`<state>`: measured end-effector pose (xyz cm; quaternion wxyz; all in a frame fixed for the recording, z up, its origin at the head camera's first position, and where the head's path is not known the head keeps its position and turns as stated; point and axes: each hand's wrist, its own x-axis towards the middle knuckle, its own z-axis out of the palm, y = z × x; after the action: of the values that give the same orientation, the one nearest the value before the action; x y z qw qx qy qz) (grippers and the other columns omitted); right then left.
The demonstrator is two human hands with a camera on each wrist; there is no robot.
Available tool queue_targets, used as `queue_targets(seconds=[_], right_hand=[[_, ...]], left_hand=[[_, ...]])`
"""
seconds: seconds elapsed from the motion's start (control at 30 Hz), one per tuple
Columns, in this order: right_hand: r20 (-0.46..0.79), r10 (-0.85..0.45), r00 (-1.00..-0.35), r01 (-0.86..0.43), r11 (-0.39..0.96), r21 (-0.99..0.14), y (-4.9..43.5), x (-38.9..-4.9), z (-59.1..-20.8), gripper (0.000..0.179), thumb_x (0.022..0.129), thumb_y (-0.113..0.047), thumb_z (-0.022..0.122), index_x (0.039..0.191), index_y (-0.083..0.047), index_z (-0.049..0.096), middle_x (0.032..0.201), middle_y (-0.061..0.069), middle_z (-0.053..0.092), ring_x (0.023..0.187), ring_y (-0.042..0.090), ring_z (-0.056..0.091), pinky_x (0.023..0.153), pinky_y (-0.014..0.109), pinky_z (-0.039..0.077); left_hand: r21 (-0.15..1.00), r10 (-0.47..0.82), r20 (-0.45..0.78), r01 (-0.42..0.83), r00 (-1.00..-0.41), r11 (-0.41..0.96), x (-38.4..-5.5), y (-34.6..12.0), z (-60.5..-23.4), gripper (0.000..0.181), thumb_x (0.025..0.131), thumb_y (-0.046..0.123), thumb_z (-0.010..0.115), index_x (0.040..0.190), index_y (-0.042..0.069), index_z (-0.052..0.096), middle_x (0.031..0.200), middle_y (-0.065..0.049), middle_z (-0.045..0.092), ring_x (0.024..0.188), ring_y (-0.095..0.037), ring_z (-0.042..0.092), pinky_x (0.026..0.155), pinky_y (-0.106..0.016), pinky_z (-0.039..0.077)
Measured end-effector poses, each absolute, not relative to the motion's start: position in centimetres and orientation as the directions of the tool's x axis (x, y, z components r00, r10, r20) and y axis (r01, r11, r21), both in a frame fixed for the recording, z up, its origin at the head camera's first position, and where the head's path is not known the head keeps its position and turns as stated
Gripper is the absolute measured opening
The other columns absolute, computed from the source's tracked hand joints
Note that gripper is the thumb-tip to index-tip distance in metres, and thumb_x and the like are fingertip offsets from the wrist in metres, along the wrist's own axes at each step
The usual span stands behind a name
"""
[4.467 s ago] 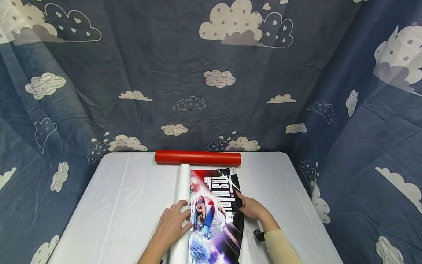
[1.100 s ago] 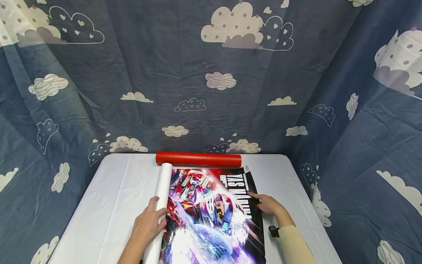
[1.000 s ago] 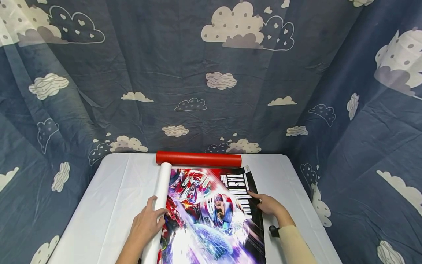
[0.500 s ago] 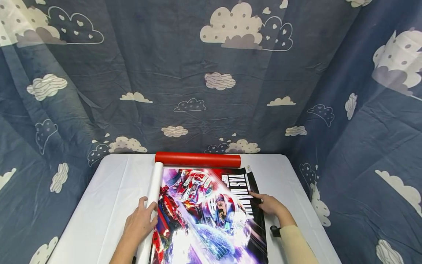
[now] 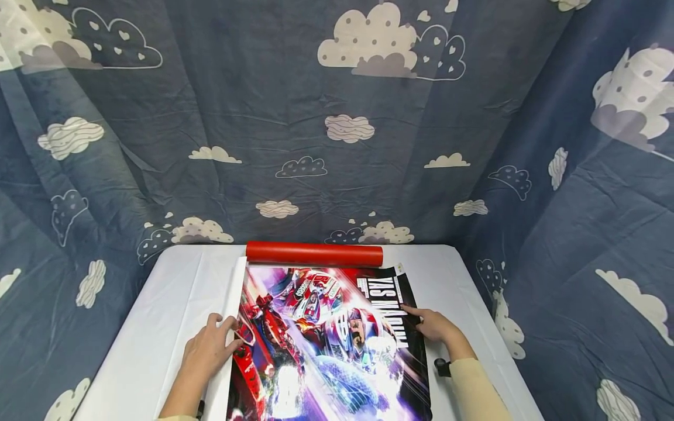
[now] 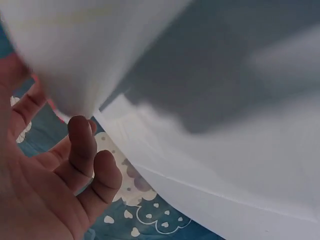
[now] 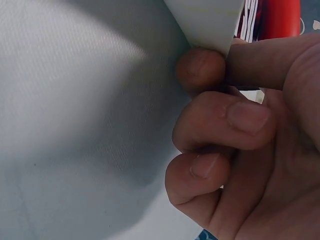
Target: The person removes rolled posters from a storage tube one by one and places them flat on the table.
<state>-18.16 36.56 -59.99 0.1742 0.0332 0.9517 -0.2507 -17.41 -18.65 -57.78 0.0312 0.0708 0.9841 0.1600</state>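
Note:
A glossy poster (image 5: 316,339) with racing cars, a helmeted figure and white lettering lies largely unrolled in the head view. Its left edge still curls up as a white strip (image 5: 234,292). My left hand (image 5: 207,346) holds that curled edge, thumb on the printed side. The left wrist view shows the white back of the poster (image 6: 90,45) between thumb and fingers, the other fingers bent. On the far side my right hand (image 5: 438,327) pinches the black right edge, thumb above and curled fingers (image 7: 200,70) beneath, as the right wrist view shows.
A red tube (image 5: 315,254) lies across the back of the table, just beyond the poster's top edge. White cloth covers the table (image 5: 158,327). Dark blue curtains with clouds (image 5: 295,117) hang behind and at both sides.
My left hand has moved left with the roll, which has thinned to a narrow curled strip, and much more of the print shows. The right hand has shifted slightly right, keeping its pinch.

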Motion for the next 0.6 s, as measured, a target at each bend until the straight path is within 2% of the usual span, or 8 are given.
queue_targets(seconds=[0.1,0.23,0.33,0.4,0.5,0.6], right_hand=[[-0.35,-0.017,-0.937,0.16,0.868,-0.471,36.7,-18.1,-60.0,0.068,0.091,0.002,0.061,0.155,-0.02,0.056,0.15,0.039,0.052,0.101,0.038,0.058,0.085,0.047,0.05],[-0.352,0.002,-0.936,0.189,0.847,-0.497,36.9,-17.7,-59.8,0.069,0.09,0.001,0.059,0.156,-0.019,0.055,0.15,0.038,0.053,0.091,0.033,0.06,0.068,0.037,0.048],[-0.357,0.022,-0.934,0.221,0.822,-0.525,36.9,-17.3,-59.7,0.068,0.091,-0.002,0.057,0.157,-0.018,0.053,0.142,0.036,0.057,0.069,0.025,0.054,0.054,0.031,0.043],[-0.347,0.024,-0.937,0.221,0.811,-0.542,37.0,-17.1,-59.7,0.067,0.092,-0.004,0.058,0.158,-0.017,0.052,0.131,0.033,0.062,0.061,0.018,0.048,0.052,0.028,0.041],[-0.352,0.026,-0.936,0.247,0.759,-0.602,37.3,-16.8,-59.9,0.068,0.093,-0.005,0.062,0.159,-0.015,0.05,0.101,0.021,0.067,0.049,0.012,0.04,0.048,0.025,0.04],[-0.344,-0.009,-0.939,0.24,0.699,-0.673,37.8,-16.4,-60.3,0.068,0.094,-0.004,0.066,0.159,-0.01,0.047,0.072,0.006,0.057,0.045,0.01,0.039,0.045,0.024,0.039]], left_hand=[[0.325,0.144,-0.039,0.124,-0.989,0.938,-17.7,-19.3,-57.6,0.032,0.091,0.021,0.08,0.119,0.017,0.064,0.128,-0.022,0.059,0.071,-0.025,0.059,0.054,-0.043,0.051],[0.366,0.143,-0.034,0.12,-0.989,0.923,-18.3,-20.4,-57.2,0.044,0.091,0.007,0.068,0.134,0.013,0.063,0.114,-0.019,0.064,0.068,-0.023,0.055,0.056,-0.041,0.048],[0.434,0.137,-0.042,0.105,-0.99,0.895,-18.8,-21.5,-57.2,0.047,0.091,0.002,0.064,0.138,0.006,0.061,0.112,-0.023,0.07,0.074,-0.026,0.061,0.06,-0.043,0.049],[0.487,0.123,-0.067,0.075,-0.99,0.87,-19.1,-22.3,-57.3,0.046,0.091,0.001,0.063,0.137,0.002,0.059,0.115,-0.029,0.071,0.08,-0.03,0.065,0.064,-0.046,0.052],[0.559,0.101,-0.115,0.02,-0.988,0.829,-19.5,-23.5,-57.7,0.041,0.091,0.004,0.063,0.132,0.0,0.059,0.119,-0.035,0.069,0.088,-0.039,0.067,0.071,-0.052,0.056],[0.619,0.089,-0.161,-0.03,-0.983,0.785,-20.0,-24.6,-58.2,0.029,0.097,0.011,0.066,0.125,0.003,0.06,0.117,-0.035,0.07,0.096,-0.042,0.069,0.076,-0.051,0.058]])
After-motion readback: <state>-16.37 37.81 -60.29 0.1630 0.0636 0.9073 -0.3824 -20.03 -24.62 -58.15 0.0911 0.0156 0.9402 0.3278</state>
